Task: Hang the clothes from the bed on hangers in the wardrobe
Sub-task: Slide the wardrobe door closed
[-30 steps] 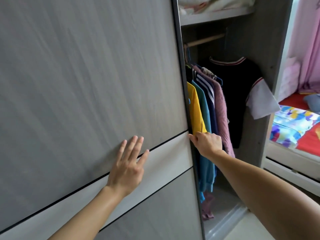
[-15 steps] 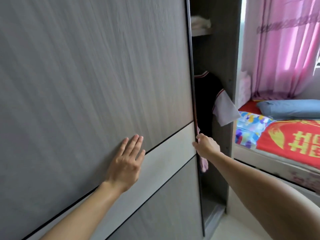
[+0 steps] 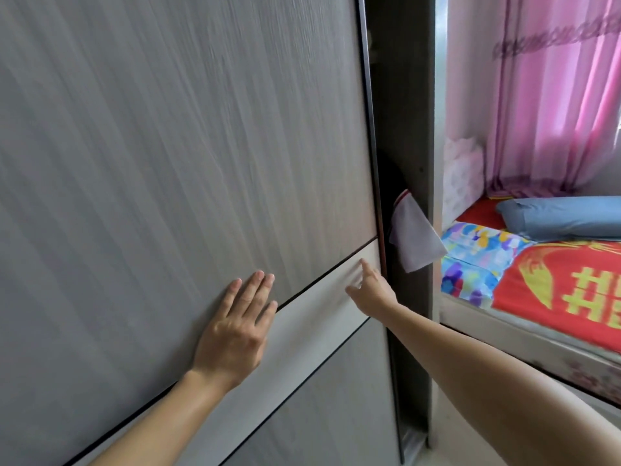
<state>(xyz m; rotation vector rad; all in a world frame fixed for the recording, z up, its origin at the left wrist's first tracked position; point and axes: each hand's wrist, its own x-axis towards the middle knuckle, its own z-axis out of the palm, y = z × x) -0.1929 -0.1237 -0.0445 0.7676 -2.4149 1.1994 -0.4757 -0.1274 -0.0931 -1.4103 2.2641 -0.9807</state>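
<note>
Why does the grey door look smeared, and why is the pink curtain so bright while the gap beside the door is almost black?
Head view: the wardrobe door has streaked grain and the right hand is soft, likely motion blur; the left hand is sharper. Head view: daylight glows through the curtain and washes it out, leaving the wardrobe gap in deep shadow.

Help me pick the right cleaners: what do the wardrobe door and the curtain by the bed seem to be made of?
Wardrobe door: probably laminated board, not solid wood. It has a matte grey printed-looking wood grain, a paler plain band across it and a thin dark edge strip.
Curtain: thin, sheer pink fabric. Daylight glows through it and it hangs in soft folds. The fibre cannot be told.
</note>
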